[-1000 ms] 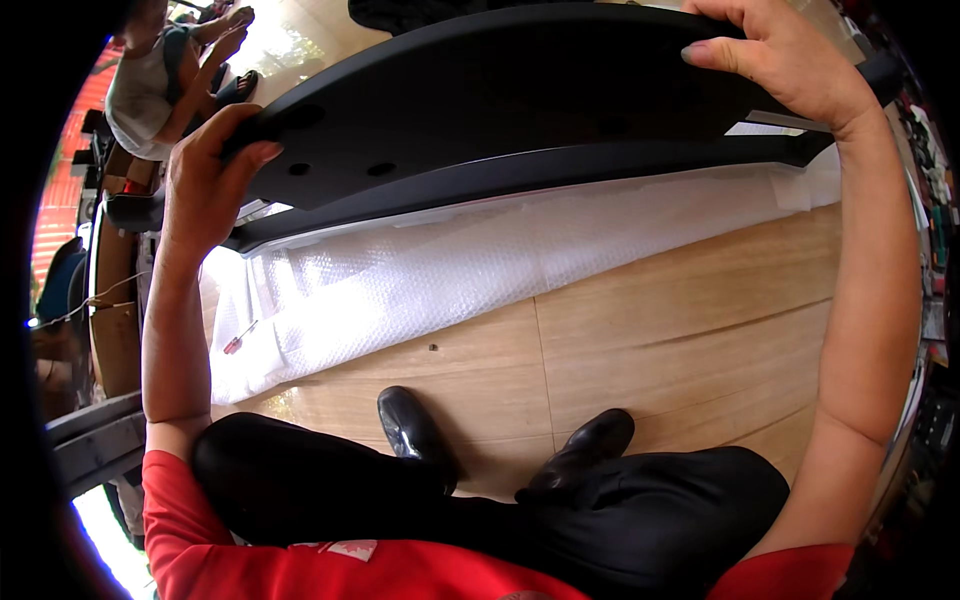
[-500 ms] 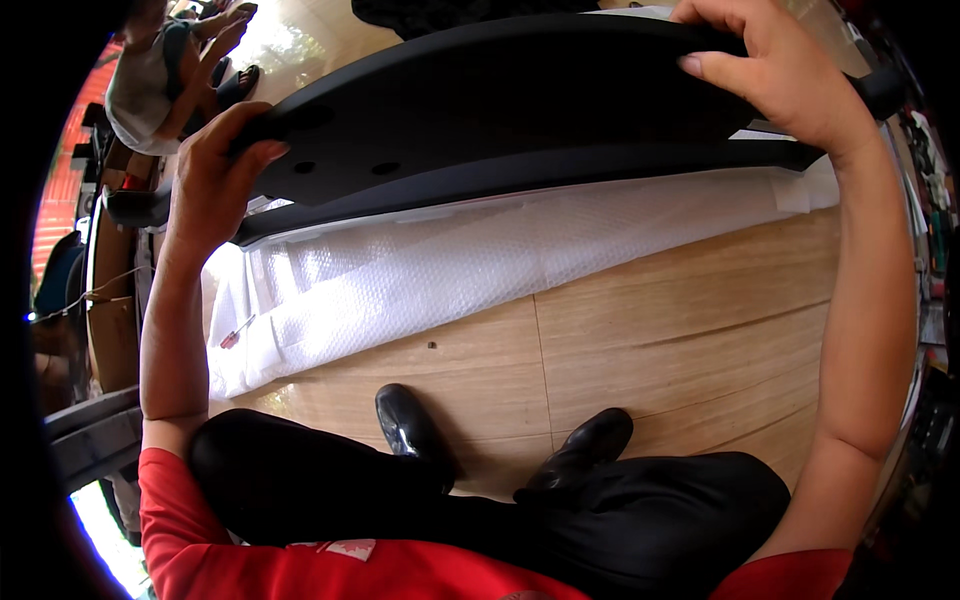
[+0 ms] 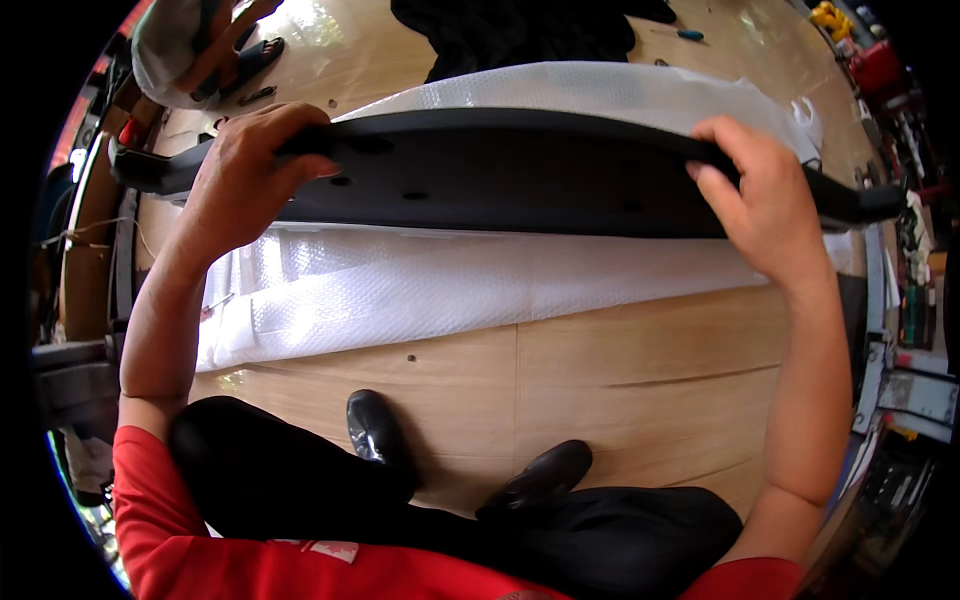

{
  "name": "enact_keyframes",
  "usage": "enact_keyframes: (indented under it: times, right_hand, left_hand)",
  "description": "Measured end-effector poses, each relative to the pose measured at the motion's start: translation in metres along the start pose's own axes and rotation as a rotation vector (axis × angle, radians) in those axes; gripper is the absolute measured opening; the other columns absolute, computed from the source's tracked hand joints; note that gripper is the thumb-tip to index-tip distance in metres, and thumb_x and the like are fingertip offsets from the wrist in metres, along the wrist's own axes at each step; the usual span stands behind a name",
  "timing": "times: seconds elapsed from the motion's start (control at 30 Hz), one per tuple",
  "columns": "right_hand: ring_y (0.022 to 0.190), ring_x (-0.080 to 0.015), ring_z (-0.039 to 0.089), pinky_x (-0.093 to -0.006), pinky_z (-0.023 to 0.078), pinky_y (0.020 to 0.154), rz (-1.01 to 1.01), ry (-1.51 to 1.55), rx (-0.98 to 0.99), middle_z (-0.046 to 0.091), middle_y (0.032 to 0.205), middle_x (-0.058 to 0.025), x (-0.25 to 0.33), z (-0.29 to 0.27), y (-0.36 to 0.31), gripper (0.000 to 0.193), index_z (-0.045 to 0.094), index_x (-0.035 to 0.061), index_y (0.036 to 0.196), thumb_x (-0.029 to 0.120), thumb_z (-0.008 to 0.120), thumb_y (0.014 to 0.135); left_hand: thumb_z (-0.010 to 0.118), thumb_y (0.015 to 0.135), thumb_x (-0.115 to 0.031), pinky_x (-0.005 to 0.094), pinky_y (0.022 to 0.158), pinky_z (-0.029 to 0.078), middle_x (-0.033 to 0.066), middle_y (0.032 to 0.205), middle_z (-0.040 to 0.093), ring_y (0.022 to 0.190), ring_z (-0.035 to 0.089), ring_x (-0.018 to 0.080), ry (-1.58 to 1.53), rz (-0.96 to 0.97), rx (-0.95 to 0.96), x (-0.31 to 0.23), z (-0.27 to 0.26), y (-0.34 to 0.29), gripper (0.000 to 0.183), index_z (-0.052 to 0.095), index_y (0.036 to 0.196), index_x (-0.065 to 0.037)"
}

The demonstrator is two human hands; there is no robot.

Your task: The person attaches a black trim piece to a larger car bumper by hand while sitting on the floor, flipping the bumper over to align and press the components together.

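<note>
A long, curved black panel (image 3: 520, 172), shaped like a vehicle bumper, spans crosswise in front of me. Near its left end my left hand (image 3: 250, 180) is closed over the upper edge, thumb on the near face. My right hand (image 3: 765, 205) grips the same edge further right, fingers over the top and thumb on the near side. A few dark oval holes show in the face beside my left thumb. Beneath the panel lies white bubble wrap (image 3: 450, 285), which shows on both its near and far sides.
Black cloth (image 3: 510, 40) lies on the floor beyond the wrap, with a screwdriver (image 3: 690, 35) to its right. Another person's sandalled foot (image 3: 255, 62) is at the far left. Cardboard boxes (image 3: 85, 290) stand left; cluttered tools and parts line the right side.
The black panel has come down lower in the picture, both hands still on it, and its face looks narrower. Bubble wrap and more floor now show beyond its far edge.
</note>
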State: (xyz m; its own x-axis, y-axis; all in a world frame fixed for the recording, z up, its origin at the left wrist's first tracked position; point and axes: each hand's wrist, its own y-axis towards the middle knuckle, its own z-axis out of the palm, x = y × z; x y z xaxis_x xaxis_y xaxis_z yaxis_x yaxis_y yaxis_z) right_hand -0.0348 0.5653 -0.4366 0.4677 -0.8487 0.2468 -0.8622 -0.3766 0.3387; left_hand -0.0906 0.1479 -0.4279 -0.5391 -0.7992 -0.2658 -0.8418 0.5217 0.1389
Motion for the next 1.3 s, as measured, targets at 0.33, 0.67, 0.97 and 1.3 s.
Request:
enact_keyframes:
  times: [0.33,0.67,0.97,1.3]
  right_hand:
    - [0.087,-0.0408,0.062,-0.0437,0.049,0.075,0.198,0.162,0.245,0.063,0.091,-0.0201,0.015,-0.014,0.001,0.019,0.06,0.0009,0.099,0.005,0.067,0.082]
    - [0.096,-0.0369,0.063,-0.0413,0.051,0.084,0.257,0.021,0.726,0.065,0.1,-0.0149,0.028,-0.012,-0.029,0.058,0.059,0.0015,0.105,0.011,0.091,0.057]
    - [0.13,-0.0388,0.049,-0.044,0.041,0.109,0.282,0.064,1.015,0.051,0.139,-0.0193,0.044,-0.005,-0.024,0.106,0.044,0.0003,0.142,0.024,0.095,0.052]
    - [0.131,-0.0359,0.047,-0.0457,0.039,0.108,0.258,0.098,1.036,0.05,0.138,-0.0181,0.046,-0.006,-0.027,0.095,0.043,-0.0001,0.142,0.022,0.091,0.063]
  left_hand:
    - [0.082,0.073,-0.009,0.0396,0.069,0.051,0.0131,0.083,0.065,0.074,0.066,0.0318,-0.052,0.253,0.194,-0.002,-0.006,0.007,0.029,0.064,0.095,-0.002]
    - [0.063,0.088,-0.004,0.0473,0.093,0.056,0.0272,0.127,0.062,0.117,0.064,0.0408,-0.305,0.485,0.59,-0.005,0.032,-0.024,0.041,0.056,0.127,0.004]
    - [0.054,0.093,-0.007,0.0615,0.118,0.028,0.031,0.15,0.042,0.142,0.039,0.0482,-0.238,0.395,0.906,-0.009,0.026,-0.039,0.057,0.04,0.147,0.004]
    - [0.055,0.09,-0.005,0.0609,0.118,0.028,0.0306,0.149,0.043,0.142,0.039,0.0469,-0.251,0.342,0.893,-0.012,0.025,-0.042,0.056,0.043,0.144,0.007]
